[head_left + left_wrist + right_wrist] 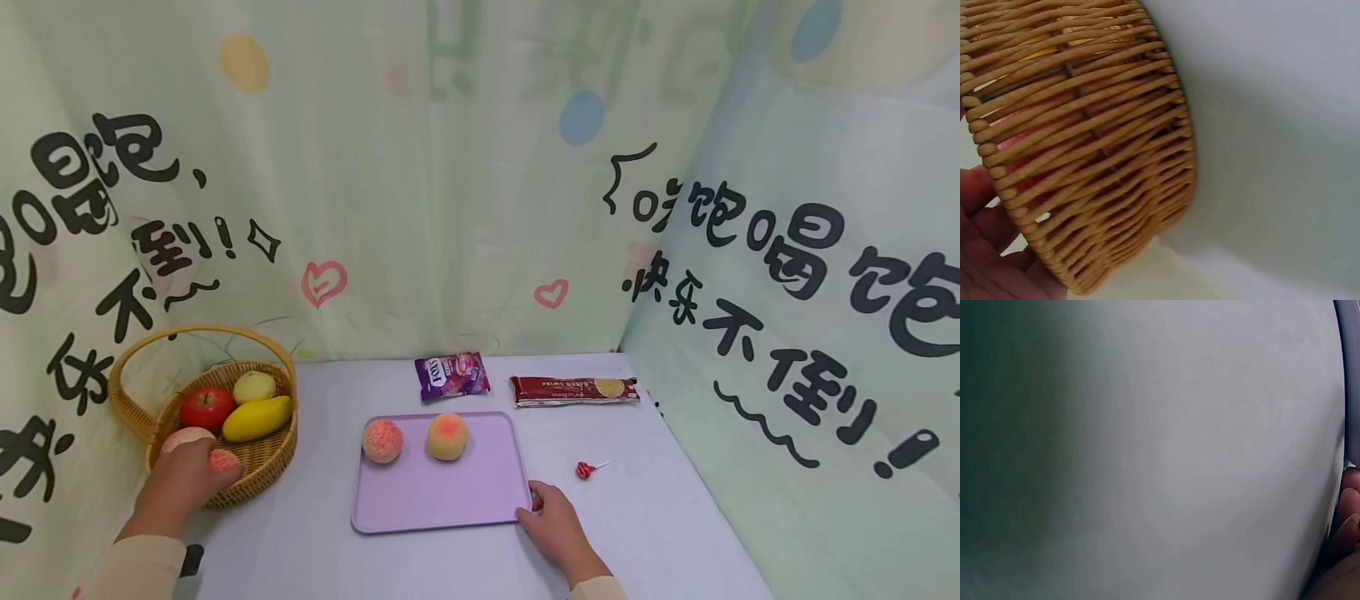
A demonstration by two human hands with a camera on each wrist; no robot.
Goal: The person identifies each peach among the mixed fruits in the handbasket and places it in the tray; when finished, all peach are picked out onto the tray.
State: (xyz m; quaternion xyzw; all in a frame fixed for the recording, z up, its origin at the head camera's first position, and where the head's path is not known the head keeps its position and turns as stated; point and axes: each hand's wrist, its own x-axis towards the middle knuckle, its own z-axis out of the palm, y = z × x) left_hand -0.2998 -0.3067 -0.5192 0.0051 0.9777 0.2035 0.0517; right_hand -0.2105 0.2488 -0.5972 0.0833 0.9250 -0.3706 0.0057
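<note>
At the left my left hand point(183, 479) reaches over the front rim of a wicker basket point(273, 462) and grips a pink peach point(223, 460), which it partly hides. Beyond its knuckles shows a paler pink fruit point(186, 437). In the left wrist view, bent fingers point(997, 228) appear past the basket's woven wall point(1085, 137). My right hand point(557, 533) holds the near right corner of a lilac tray point(442, 500), thumb at the edge. A pink peach point(382, 441) and a yellow-orange peach point(447, 437) sit in the tray's far half.
Inside the basket lie a red apple point(207, 409), a pale green-yellow fruit point(254, 387) and a yellow mango point(257, 418). Behind the tray are a purple snack bag point(452, 376) and a long red biscuit pack point(575, 391). A lollipop point(585, 471) lies to its right. Printed curtains surround the table.
</note>
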